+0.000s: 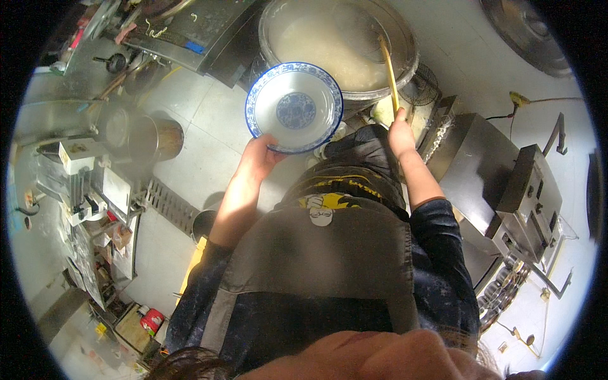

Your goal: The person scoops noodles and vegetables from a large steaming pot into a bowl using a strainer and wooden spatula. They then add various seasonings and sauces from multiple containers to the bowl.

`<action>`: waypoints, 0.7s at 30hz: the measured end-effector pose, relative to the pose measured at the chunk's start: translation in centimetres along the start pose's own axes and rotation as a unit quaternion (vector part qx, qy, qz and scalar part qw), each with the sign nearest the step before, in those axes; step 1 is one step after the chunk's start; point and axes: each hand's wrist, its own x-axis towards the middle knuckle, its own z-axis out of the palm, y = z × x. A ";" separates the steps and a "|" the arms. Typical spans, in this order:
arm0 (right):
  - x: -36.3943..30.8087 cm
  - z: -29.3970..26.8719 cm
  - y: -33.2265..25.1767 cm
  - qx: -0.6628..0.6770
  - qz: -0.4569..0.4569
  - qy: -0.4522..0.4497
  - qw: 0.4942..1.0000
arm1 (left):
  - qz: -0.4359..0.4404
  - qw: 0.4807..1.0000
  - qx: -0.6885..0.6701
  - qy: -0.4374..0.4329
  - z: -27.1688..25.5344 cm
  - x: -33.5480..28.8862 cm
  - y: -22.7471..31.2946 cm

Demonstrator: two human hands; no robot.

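Observation:
My left hand (258, 157) grips the near rim of a wide white bowl (267, 113) with a blue patterned border and a blue medallion in its middle. Nothing shows inside the bowl, which is held by the near left edge of a large metal pot (364, 95). Cloudy, pale liquid (316, 50) fills the pot. Wrapped round the wooden handle (390, 76) of a skimmer, my right hand (401, 136) is at the pot's right side. The skimmer's round head is in the pot, blurred by steam or liquid.
A wire mesh strainer (420, 85) sits right of the pot. Steel equipment (475, 171) stands to my right. At the upper left is a metal counter (180, 35) with scraps; a metal bucket (166, 139) stands on the tiled floor. A large round metal lid (525, 35) appears upper right.

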 end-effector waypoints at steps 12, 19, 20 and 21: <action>0.3 -0.7 0.2 0.002 -0.009 0.000 1.000 | 0.011 1.000 0.006 0.002 0.5 0.2 0.2; -1.1 0.5 0.5 0.123 -0.040 0.013 0.992 | 0.021 0.999 -0.025 -0.002 0.0 0.8 -0.6; -1.4 0.7 0.2 0.150 -0.061 0.050 0.986 | 0.021 1.000 -0.019 0.008 0.0 1.0 -0.6; -1.6 0.8 0.0 0.189 -0.076 0.061 0.977 | 0.025 0.999 -0.019 0.010 -0.1 1.1 -0.8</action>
